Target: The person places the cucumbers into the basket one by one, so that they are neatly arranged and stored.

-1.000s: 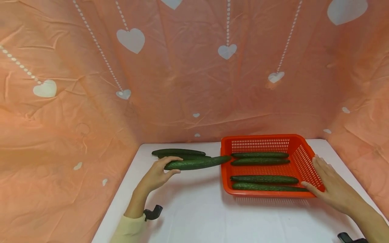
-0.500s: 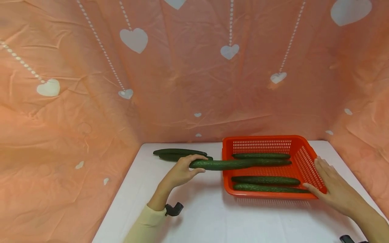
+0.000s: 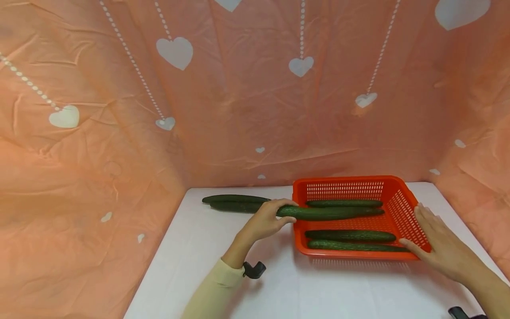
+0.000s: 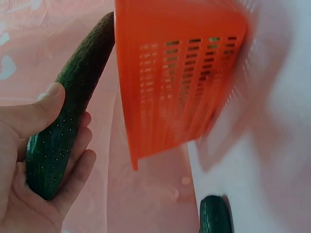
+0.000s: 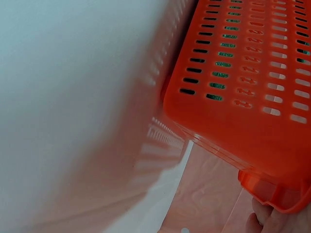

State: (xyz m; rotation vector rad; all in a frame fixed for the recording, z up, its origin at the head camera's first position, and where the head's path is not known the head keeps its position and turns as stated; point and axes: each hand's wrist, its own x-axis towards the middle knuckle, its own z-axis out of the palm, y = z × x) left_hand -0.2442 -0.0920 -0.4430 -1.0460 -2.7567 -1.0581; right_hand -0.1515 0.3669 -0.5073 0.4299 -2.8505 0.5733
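My left hand (image 3: pixel 268 220) grips a long dark green cucumber (image 3: pixel 324 214) by its left end. In the left wrist view, thumb and fingers wrap round this cucumber (image 4: pixel 70 104). Its far part reaches over the left rim of a red plastic basket (image 3: pixel 358 254). Inside the basket lie two cucumbers at the back, one partly hidden by the held one, and a front pair, including a cucumber (image 3: pixel 350 235). My right hand (image 3: pixel 444 248) rests on the basket's right rim, fingers extended and thumb over the front corner.
Two more cucumbers (image 3: pixel 235 207) lie side by side on the white tabletop (image 3: pixel 215 248) left of the basket, partly behind my left hand. An orange cloth (image 3: pixel 239 110) with white hearts surrounds the table at the back and sides.
My left hand has carried the cucumber rightward from beside the table pair until its far part is over the basket. The right hand stays at the basket's right rim.
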